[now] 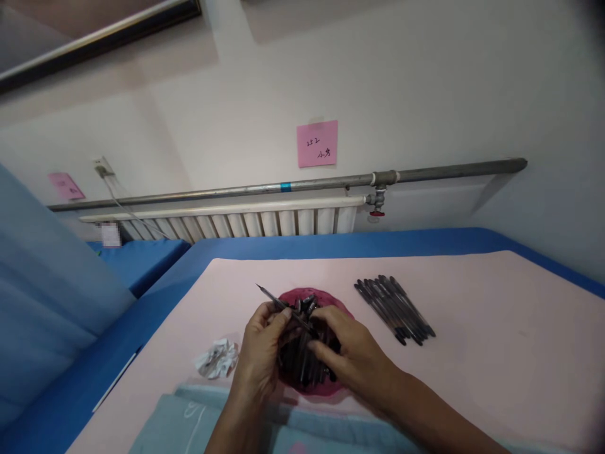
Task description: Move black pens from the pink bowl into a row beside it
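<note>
Apparently, I have the slim dark plastic pens (394, 310) lined up on the pink sheet (496, 328) done; dark pens heaped (302, 364) in the round red plastic basket (314, 390) look left. Above it, my left hand (263, 340) and right hand (347, 347) pinch 1 slender, pointed grey pen (273, 296).

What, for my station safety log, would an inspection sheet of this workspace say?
Surface: pink sheet over a blue tabletop.
Items handled: a slim pen above a red container holding dark pen pieces; a group of dark pens lies to the right.
Clutter: crumpled white scrap to the left; light-blue cloth at the near side.
Left hand: grips the pen.
Right hand: at the pen's lower end; its grip is unclear.
Cables: white cord from a wall socket; far end unclear.
Surroundings: radiator, metal pipe, pink wall note.
</note>
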Action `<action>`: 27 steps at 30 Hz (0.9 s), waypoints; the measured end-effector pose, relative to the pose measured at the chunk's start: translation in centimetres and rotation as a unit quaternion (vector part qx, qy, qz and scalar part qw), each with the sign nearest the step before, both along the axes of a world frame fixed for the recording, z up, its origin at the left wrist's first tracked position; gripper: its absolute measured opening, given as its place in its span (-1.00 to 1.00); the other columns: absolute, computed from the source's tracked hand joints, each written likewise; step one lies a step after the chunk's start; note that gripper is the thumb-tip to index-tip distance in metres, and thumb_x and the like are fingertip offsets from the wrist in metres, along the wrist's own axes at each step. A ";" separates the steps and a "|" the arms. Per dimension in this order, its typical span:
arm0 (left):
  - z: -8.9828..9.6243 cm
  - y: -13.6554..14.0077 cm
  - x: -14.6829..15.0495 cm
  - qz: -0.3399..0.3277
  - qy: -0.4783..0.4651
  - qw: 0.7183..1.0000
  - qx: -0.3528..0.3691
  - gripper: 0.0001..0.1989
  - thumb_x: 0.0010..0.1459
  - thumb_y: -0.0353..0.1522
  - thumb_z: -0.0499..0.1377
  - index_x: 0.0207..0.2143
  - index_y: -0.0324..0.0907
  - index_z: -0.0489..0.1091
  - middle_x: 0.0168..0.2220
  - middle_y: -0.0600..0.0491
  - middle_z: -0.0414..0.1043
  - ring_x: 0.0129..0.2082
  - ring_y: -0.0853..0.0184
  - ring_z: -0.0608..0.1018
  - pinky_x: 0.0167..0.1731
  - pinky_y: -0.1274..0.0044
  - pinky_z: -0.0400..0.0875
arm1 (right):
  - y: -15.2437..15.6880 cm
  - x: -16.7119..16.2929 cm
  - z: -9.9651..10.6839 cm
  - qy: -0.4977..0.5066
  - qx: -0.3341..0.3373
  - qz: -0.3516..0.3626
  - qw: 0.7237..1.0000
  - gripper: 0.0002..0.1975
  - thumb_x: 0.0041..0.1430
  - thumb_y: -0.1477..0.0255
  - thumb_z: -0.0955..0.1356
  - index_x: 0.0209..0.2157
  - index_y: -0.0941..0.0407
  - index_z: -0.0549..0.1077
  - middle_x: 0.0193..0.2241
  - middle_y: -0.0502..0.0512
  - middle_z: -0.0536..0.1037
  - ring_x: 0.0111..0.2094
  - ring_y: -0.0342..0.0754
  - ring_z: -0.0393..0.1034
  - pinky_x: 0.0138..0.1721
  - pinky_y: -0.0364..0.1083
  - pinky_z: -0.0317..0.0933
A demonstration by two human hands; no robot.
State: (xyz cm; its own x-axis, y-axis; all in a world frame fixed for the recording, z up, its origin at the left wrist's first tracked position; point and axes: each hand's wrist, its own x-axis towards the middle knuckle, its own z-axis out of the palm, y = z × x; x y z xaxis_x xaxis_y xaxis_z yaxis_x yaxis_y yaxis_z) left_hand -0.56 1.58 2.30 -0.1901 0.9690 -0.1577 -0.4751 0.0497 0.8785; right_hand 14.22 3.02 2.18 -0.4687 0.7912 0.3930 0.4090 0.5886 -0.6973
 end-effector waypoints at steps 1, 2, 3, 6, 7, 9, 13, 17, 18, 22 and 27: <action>0.0 0.0 0.1 -0.005 -0.002 1.000 0.006 -0.82 -0.10 -0.40 0.22 -0.40 -0.26 0.32 -0.51 0.12 0.40 -0.52 0.48 0.45 -0.43 0.61 0.36 | 0.0 0.0 0.0 0.000 -0.003 0.001 1.000 -0.74 -0.02 0.58 0.27 -0.22 0.10 0.31 -0.30 0.03 0.45 -0.25 -0.07 0.32 -0.25 -0.10 0.18; -0.1 -0.1 0.1 -0.009 -0.004 1.000 0.012 -0.83 -0.10 -0.40 0.22 -0.40 -0.26 0.32 -0.52 0.12 0.40 -0.52 0.49 0.45 -0.43 0.61 0.35 | 0.0 0.0 0.0 0.003 -0.012 0.003 1.000 -0.74 -0.02 0.59 0.26 -0.24 0.10 0.31 -0.31 0.02 0.46 -0.27 -0.09 0.33 -0.26 -0.11 0.18; -0.1 -0.1 0.2 -0.014 -0.003 1.000 0.018 -0.83 -0.10 -0.41 0.22 -0.40 -0.26 0.33 -0.51 0.12 0.40 -0.52 0.49 0.44 -0.43 0.62 0.34 | 0.0 0.1 0.0 0.008 -0.026 0.004 1.000 -0.75 -0.02 0.60 0.25 -0.25 0.10 0.32 -0.34 0.00 0.46 -0.30 -0.10 0.33 -0.27 -0.12 0.18; 0.0 -0.2 0.2 -0.026 0.005 0.999 0.030 -0.84 -0.10 -0.41 0.21 -0.40 -0.27 0.34 -0.51 0.10 0.41 -0.53 0.48 0.43 -0.46 0.62 0.31 | 0.2 0.1 -0.3 0.026 -0.077 -0.007 0.997 -0.79 -0.04 0.61 0.24 -0.33 0.09 0.33 -0.43 -0.05 0.46 -0.41 -0.14 0.33 -0.37 -0.15 0.19; 0.0 -0.1 0.2 -0.029 0.007 0.999 0.029 -0.85 -0.10 -0.41 0.21 -0.41 -0.27 0.34 -0.51 0.10 0.41 -0.53 0.48 0.43 -0.46 0.62 0.30 | 0.3 0.1 -0.4 0.033 -0.094 -0.010 0.995 -0.80 -0.05 0.62 0.24 -0.35 0.09 0.33 -0.46 -0.06 0.45 -0.43 -0.14 0.33 -0.40 -0.16 0.19; -0.1 -0.1 0.2 -0.029 0.016 0.999 0.027 -0.86 -0.09 -0.41 0.20 -0.41 -0.27 0.35 -0.51 0.09 0.41 -0.53 0.48 0.42 -0.45 0.61 0.30 | 0.4 0.0 -0.5 0.039 -0.117 -0.014 0.992 -0.79 -0.08 0.62 0.25 -0.37 0.09 0.33 -0.49 -0.07 0.44 -0.46 -0.15 0.32 -0.43 -0.17 0.18; -0.2 -0.2 0.6 -0.027 0.044 0.998 0.028 -0.86 -0.09 -0.40 0.20 -0.40 -0.27 0.36 -0.49 0.10 0.40 -0.49 0.46 0.42 -0.40 0.59 0.31 | 0.3 -0.3 -0.4 0.027 -0.103 -0.018 0.994 -0.77 -0.09 0.59 0.28 -0.32 0.08 0.34 -0.44 -0.06 0.47 -0.41 -0.13 0.34 -0.38 -0.15 0.18; -0.3 -0.6 1.1 -0.061 0.081 0.995 0.022 -0.85 -0.11 -0.39 0.20 -0.42 -0.26 0.37 -0.47 0.09 0.41 -0.46 0.44 0.43 -0.41 0.60 0.30 | 0.1 -0.4 -0.5 0.009 -0.088 -0.022 0.996 -0.87 -0.01 0.51 0.26 -0.35 0.08 0.37 -0.42 -0.02 0.48 -0.40 -0.11 0.35 -0.37 -0.13 0.17; -0.3 -0.6 1.1 -0.067 0.097 0.993 0.022 -0.84 -0.11 -0.38 0.20 -0.41 -0.26 0.38 -0.46 0.09 0.41 -0.45 0.43 0.43 -0.41 0.60 0.31 | 0.2 -0.3 -0.5 0.011 -0.092 -0.019 0.996 -0.87 0.01 0.50 0.25 -0.37 0.09 0.38 -0.43 -0.02 0.49 -0.41 -0.11 0.35 -0.38 -0.14 0.17; -0.2 -0.1 -0.7 0.008 0.202 0.978 0.042 -0.74 -0.06 -0.28 0.15 -0.31 -0.23 0.39 -0.39 0.05 0.44 -0.39 0.38 0.45 -0.33 0.54 0.32 | 1.0 0.3 -0.7 0.060 -0.116 -0.026 0.991 -0.84 0.03 0.45 0.23 -0.35 0.11 0.40 -0.44 0.00 0.49 -0.41 -0.11 0.35 -0.36 -0.14 0.18; -1.0 1.0 -4.2 0.117 0.344 0.932 0.012 -0.73 -0.06 -0.24 0.11 -0.31 -0.20 0.39 -0.39 0.04 0.45 -0.41 0.36 0.46 -0.33 0.49 0.32 | 2.0 1.3 -0.8 0.119 -0.160 -0.101 0.975 -0.82 0.02 0.36 0.22 -0.41 0.13 0.38 -0.54 -0.04 0.41 -0.48 -0.12 0.28 -0.44 -0.17 0.15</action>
